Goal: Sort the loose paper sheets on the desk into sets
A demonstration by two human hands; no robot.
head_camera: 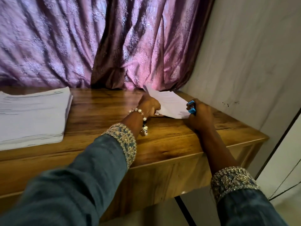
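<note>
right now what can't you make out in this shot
Head view only:
- Print on the big paper stack: blurred, and the left edge cuts it off.
- Blue stapler: mostly hidden inside the right hand.
- Fingertips of the left hand: hidden by its own knuckles and the small sheaf.

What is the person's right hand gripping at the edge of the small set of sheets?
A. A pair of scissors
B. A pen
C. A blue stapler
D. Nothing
C: the right hand is curled round a blue stapler at the right edge of the small set of sheets, which the left hand holds at its other side.
</note>
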